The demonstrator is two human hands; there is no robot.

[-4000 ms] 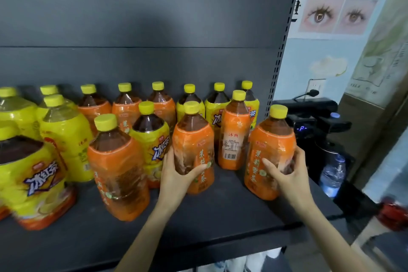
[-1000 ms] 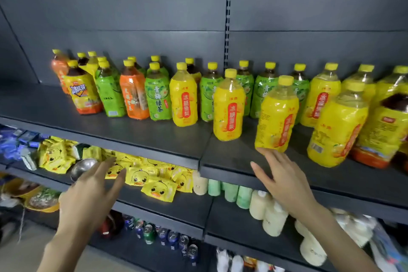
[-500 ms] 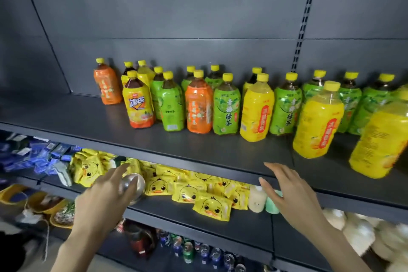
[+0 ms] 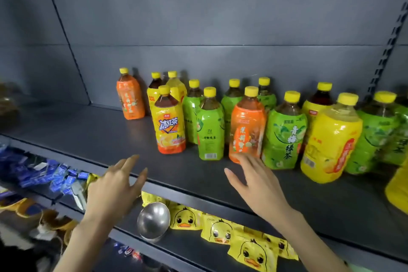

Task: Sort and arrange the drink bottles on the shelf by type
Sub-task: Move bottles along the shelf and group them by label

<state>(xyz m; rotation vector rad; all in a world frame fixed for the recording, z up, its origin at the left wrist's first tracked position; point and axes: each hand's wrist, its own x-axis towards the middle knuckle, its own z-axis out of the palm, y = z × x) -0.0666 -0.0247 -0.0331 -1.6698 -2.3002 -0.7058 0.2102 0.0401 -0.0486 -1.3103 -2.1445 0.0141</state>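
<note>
Mixed drink bottles with yellow caps stand on the dark shelf [image 4: 92, 137]. An orange bottle [image 4: 130, 95] stands alone at the back left. A yellow iced-tea bottle [image 4: 170, 126] is in front, then green tea bottles [image 4: 209, 132], a second orange bottle [image 4: 247, 128], another green one [image 4: 284, 134] and a yellow juice bottle [image 4: 329, 139]. My right hand [image 4: 256, 181] is open, its fingertips at the base of the second orange bottle. My left hand [image 4: 114, 185] is open over the shelf's front edge, holding nothing.
The shelf's left part is bare. On the lower shelf lie yellow duck snack packs [image 4: 220, 227], a steel bowl [image 4: 153, 221] and blue packets [image 4: 44, 174]. A slotted upright [image 4: 388, 51] runs up the back wall at the right.
My view has swung left along the shelf from the orange bottles at the far right. Both hands let go of bottles and have risen to the shelf edge, the right one reaching an orange bottle.
</note>
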